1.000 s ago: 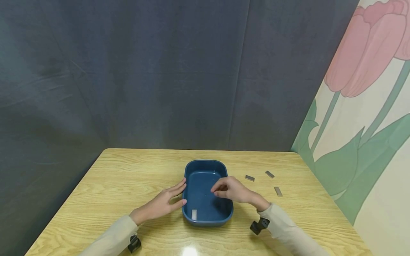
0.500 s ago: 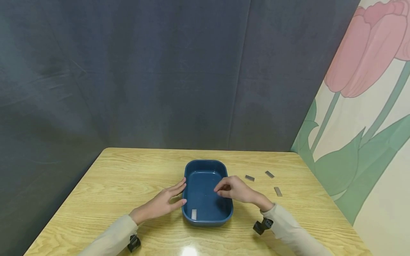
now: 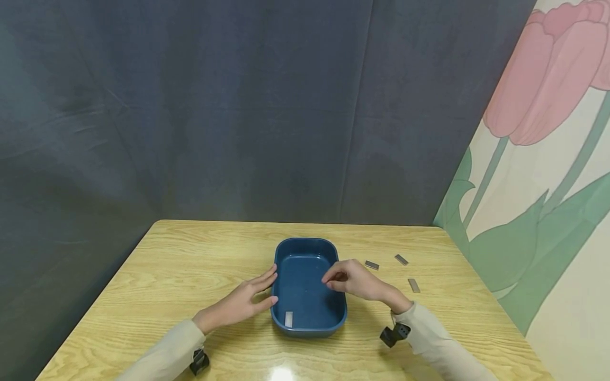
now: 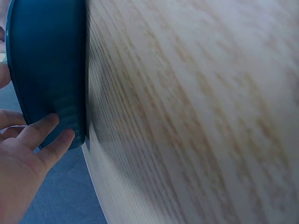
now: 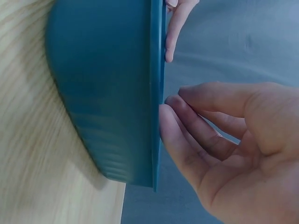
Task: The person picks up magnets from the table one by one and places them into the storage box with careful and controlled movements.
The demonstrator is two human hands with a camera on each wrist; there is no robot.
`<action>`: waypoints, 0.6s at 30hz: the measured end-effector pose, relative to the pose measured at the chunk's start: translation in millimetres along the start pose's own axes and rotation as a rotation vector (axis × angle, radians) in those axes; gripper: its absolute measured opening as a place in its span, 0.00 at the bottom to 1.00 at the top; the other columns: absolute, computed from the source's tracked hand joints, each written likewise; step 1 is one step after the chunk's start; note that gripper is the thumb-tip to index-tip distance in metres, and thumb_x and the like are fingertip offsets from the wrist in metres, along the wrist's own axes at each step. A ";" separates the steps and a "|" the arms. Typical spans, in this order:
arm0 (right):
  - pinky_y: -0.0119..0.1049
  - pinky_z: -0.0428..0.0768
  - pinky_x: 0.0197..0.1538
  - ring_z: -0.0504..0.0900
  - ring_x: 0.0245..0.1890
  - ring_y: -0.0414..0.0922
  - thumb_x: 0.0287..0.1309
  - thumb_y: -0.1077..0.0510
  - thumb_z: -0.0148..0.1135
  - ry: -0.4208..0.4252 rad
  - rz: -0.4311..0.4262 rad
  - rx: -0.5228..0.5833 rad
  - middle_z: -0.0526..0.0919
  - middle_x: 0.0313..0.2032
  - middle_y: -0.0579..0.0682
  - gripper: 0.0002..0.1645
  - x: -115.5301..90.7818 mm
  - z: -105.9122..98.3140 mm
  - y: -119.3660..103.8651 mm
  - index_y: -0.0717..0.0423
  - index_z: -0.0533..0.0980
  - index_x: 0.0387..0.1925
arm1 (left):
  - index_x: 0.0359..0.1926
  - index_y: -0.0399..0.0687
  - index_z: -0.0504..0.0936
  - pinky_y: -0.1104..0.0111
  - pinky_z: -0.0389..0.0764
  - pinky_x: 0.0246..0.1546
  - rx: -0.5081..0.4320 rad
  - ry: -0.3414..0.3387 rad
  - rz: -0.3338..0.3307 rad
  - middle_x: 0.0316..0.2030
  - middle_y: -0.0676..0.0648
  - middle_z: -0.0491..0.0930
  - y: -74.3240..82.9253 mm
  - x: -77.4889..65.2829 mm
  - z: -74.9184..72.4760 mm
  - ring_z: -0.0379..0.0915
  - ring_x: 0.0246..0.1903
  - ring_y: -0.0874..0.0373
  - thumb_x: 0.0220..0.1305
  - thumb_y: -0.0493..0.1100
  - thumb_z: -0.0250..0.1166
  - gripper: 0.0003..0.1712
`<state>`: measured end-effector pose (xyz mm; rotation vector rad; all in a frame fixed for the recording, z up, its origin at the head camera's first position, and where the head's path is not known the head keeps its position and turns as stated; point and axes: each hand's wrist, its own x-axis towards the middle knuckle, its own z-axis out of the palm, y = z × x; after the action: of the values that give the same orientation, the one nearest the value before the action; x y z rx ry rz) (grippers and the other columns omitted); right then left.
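Observation:
A dark blue plastic basin [image 3: 305, 288] stands on the wooden table. Inside it, at the near left corner, lies a small pale rectangular piece [image 3: 288, 319]. My left hand [image 3: 243, 301] rests its spread fingers against the basin's left side; the left wrist view shows fingertips [image 4: 51, 123] on the outer wall. Above the basin's right side hangs my right hand [image 3: 355, 280], fingers loosely bent. Nothing shows between its thumb [image 5: 173, 130] and fingers in the right wrist view. To the right lie three flat grey rectangular pieces [image 3: 371, 265] [image 3: 401, 259] [image 3: 413, 285], apart from each other.
The light wooden table [image 3: 200, 254] reaches out on both sides of the basin. A dark curtain [image 3: 257, 116] hangs behind it. On the right is a wall [image 3: 567, 254] painted with tulips.
My right hand has drifted a little to the right over the basin, fingers still bent. The left hand, the basin and the small pieces have stayed in place.

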<state>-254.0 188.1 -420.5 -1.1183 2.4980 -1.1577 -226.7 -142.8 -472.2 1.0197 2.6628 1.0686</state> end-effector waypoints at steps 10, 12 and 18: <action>0.33 0.83 0.39 0.83 0.37 0.40 0.63 0.67 0.64 0.011 -0.010 -0.031 0.86 0.39 0.53 0.07 -4.0 -9.5 3.5 0.59 0.84 0.42 | 0.75 0.37 0.56 0.51 0.60 0.68 -0.008 -0.003 -0.006 0.77 0.45 0.46 0.4 -0.1 0.3 0.47 0.73 0.48 0.74 0.52 0.57 0.38; 0.34 0.83 0.38 0.83 0.36 0.40 0.63 0.67 0.64 0.014 -0.018 -0.042 0.86 0.39 0.53 0.07 -5.2 -11.7 3.6 0.59 0.84 0.41 | 0.75 0.37 0.56 0.51 0.60 0.68 -0.007 -0.002 -0.007 0.77 0.45 0.46 0.3 -0.1 0.1 0.47 0.73 0.48 0.74 0.52 0.57 0.38; 0.34 0.83 0.38 0.83 0.36 0.42 0.63 0.68 0.63 0.008 -0.024 -0.053 0.85 0.40 0.58 0.07 -9.9 -16.9 4.1 0.61 0.84 0.42 | 0.75 0.37 0.56 0.51 0.60 0.68 -0.003 -0.005 -0.007 0.77 0.45 0.46 0.7 -0.4 -0.5 0.48 0.73 0.49 0.74 0.57 0.56 0.40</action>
<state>-256.7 206.6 -413.3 -1.1625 2.5425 -1.1100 -226.2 -142.9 -471.4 1.0110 2.6576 1.0675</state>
